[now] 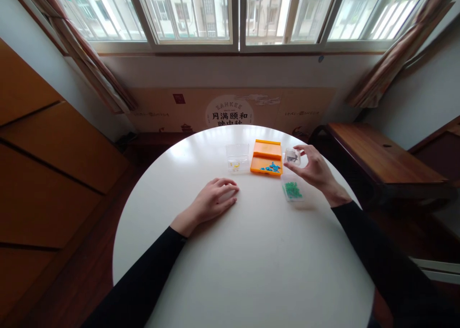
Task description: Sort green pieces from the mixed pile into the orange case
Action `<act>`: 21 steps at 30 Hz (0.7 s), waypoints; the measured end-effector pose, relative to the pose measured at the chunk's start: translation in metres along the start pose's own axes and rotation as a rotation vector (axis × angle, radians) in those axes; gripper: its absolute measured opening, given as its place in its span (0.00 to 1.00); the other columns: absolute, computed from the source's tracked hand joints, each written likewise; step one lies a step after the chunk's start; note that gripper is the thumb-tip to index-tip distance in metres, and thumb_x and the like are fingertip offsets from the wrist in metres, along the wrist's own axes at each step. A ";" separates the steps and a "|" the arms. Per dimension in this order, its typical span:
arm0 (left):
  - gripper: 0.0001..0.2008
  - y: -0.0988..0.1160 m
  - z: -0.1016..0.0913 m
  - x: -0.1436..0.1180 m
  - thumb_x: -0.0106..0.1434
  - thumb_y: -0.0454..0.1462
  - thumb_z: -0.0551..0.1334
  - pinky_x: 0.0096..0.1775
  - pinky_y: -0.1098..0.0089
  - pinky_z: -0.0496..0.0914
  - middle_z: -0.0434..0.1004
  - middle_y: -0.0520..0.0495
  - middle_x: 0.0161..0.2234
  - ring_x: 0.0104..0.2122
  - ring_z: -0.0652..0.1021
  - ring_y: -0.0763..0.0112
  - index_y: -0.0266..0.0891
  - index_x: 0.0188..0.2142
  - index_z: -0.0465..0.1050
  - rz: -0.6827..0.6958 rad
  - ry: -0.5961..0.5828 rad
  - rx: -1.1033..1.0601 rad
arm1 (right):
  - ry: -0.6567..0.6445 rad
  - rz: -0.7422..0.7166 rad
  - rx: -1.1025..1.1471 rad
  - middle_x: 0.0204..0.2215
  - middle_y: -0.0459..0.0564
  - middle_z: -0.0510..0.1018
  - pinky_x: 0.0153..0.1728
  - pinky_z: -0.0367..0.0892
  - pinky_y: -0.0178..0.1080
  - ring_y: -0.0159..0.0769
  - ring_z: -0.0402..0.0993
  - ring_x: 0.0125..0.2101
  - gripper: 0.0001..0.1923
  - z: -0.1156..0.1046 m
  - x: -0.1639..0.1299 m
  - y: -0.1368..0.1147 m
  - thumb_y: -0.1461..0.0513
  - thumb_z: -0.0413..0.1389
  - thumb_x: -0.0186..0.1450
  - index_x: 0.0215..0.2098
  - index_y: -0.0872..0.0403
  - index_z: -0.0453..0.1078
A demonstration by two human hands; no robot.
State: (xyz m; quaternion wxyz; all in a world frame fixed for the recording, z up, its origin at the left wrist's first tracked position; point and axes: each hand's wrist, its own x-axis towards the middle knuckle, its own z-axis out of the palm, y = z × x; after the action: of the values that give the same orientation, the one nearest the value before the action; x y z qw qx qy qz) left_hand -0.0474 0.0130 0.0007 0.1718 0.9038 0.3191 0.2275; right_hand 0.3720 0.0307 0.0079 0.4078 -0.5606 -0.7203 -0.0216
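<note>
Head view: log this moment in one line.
right hand: grips small clear plastic box, dark contents | left hand: empty, on round white table | open orange plastic case: blue pieces inside

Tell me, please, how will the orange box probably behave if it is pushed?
The orange box looks like stiff plastic with straight edges, so it would probably keep its shape. Lying open and flat on the glossy table, it would likely slide rather than tip. The loose blue pieces in it may shift.
</note>
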 end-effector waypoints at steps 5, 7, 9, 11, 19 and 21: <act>0.14 -0.001 0.001 -0.001 0.78 0.45 0.63 0.63 0.51 0.74 0.79 0.43 0.61 0.58 0.78 0.53 0.50 0.59 0.80 -0.004 0.001 0.003 | -0.081 0.042 -0.044 0.51 0.62 0.82 0.51 0.78 0.57 0.58 0.81 0.49 0.32 0.012 -0.002 0.024 0.42 0.67 0.66 0.58 0.53 0.75; 0.14 -0.001 0.001 -0.001 0.78 0.45 0.63 0.64 0.51 0.74 0.79 0.43 0.61 0.59 0.78 0.53 0.50 0.59 0.80 -0.005 -0.002 0.005 | -0.104 0.035 -0.069 0.52 0.63 0.83 0.53 0.77 0.59 0.60 0.81 0.51 0.31 0.015 -0.003 0.025 0.43 0.67 0.67 0.58 0.54 0.75; 0.15 -0.001 0.001 -0.001 0.78 0.45 0.63 0.64 0.52 0.74 0.79 0.43 0.61 0.59 0.78 0.53 0.50 0.59 0.80 -0.005 -0.002 0.003 | -0.112 0.023 -0.076 0.54 0.64 0.83 0.55 0.76 0.60 0.61 0.81 0.53 0.31 0.015 -0.003 0.024 0.44 0.66 0.67 0.59 0.54 0.75; 0.14 0.000 0.000 -0.001 0.78 0.45 0.63 0.64 0.52 0.74 0.79 0.43 0.61 0.59 0.78 0.53 0.50 0.59 0.80 -0.005 -0.002 0.001 | -0.114 0.015 -0.076 0.55 0.64 0.82 0.57 0.76 0.61 0.62 0.80 0.54 0.31 0.014 -0.003 0.022 0.45 0.66 0.68 0.60 0.54 0.74; 0.13 0.001 -0.001 0.001 0.77 0.44 0.64 0.62 0.51 0.75 0.81 0.42 0.60 0.57 0.80 0.53 0.48 0.57 0.81 0.007 0.016 -0.003 | -0.060 -0.066 -0.046 0.56 0.61 0.83 0.61 0.74 0.62 0.60 0.79 0.57 0.19 0.009 -0.002 -0.013 0.52 0.61 0.72 0.57 0.51 0.77; 0.14 0.000 -0.001 0.000 0.76 0.44 0.64 0.62 0.52 0.76 0.81 0.41 0.59 0.57 0.80 0.53 0.48 0.57 0.80 0.008 0.023 -0.005 | -0.091 -0.124 -0.032 0.55 0.59 0.84 0.62 0.73 0.63 0.60 0.79 0.57 0.15 0.011 -0.004 -0.029 0.54 0.62 0.72 0.54 0.50 0.78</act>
State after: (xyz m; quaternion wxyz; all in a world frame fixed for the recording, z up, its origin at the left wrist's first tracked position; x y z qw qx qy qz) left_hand -0.0477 0.0136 0.0011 0.1696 0.9020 0.3171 0.2391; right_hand 0.3419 0.0221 0.0098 0.3636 -0.5220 -0.7709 -0.0329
